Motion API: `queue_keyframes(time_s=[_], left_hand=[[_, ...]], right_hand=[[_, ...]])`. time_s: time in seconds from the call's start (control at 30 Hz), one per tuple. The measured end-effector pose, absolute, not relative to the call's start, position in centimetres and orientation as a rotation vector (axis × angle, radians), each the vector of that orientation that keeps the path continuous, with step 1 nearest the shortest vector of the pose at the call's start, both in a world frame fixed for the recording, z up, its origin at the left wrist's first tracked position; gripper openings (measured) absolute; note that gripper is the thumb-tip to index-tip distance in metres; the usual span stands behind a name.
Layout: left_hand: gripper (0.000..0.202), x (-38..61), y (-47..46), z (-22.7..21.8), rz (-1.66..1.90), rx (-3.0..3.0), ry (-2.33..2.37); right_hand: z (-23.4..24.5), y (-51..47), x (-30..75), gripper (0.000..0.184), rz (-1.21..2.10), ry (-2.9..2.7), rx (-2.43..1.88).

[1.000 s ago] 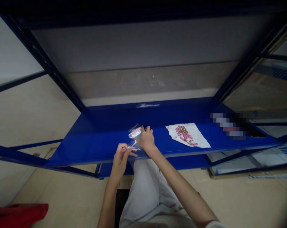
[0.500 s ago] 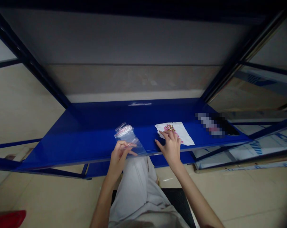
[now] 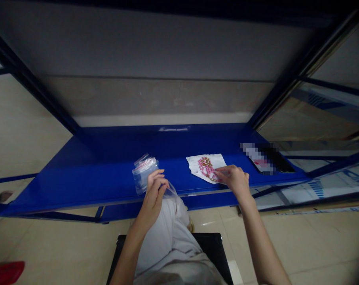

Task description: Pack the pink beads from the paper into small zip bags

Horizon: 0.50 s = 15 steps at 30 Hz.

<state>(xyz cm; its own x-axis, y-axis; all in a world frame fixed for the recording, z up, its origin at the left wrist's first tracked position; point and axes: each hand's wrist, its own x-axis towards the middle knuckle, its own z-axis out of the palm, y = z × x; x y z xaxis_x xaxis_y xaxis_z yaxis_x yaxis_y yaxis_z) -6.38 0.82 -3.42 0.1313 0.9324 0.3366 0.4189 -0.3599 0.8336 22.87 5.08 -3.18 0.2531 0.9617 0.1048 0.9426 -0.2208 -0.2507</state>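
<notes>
My left hand point(image 3: 153, 194) is closed in a pinch on a clear zip bag point(image 3: 172, 192), which hangs at the shelf's front edge above my knee. Just beyond that hand lies a small pile of clear zip bags point(image 3: 141, 180). A white sheet of paper point(image 3: 219, 159) is spread on the blue shelf, bearing many pink pills point(image 3: 206, 170) and several gold-brown capsules point(image 3: 207, 161). My right hand point(image 3: 237, 180) reaches over the sheet's right front corner, its fingertips pressed together beside the pink pills. What lies between those fingertips is too small to make out.
The blue shelf point(image 3: 108, 162) runs across in front of my knees, with uprights at both ends. At its right end rests a dark flat object point(image 3: 282, 162), partly blurred out. A red object point(image 3: 7, 272) is on the floor at lower left.
My right hand has moved right, from above the pills to the paper's right corner, and its fingers have closed. The pills now show more fully. My left hand still holds the bag.
</notes>
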Motion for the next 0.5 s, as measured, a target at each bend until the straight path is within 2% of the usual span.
queue_keyframes(time_s=[0.2, 0.37, 0.5], left_hand=[[0.022, -5.7, 1.3, -2.9, 1.236, 1.725, 1.277], [0.017, -4.6, 1.9, -3.1, 1.255, 1.383, 1.170], [0.018, -4.3, 2.5, -3.6, 1.238, 1.376, 1.173]], right_hand=[[-3.5, 5.1, 22.9, 0.025, 0.242, -1.710, -2.289], [-3.8, 5.4, 22.9, 0.025, 0.366, -1.596, -2.285], [-4.2, 5.8, 23.0, 0.024, 0.402, -1.576, -2.286]])
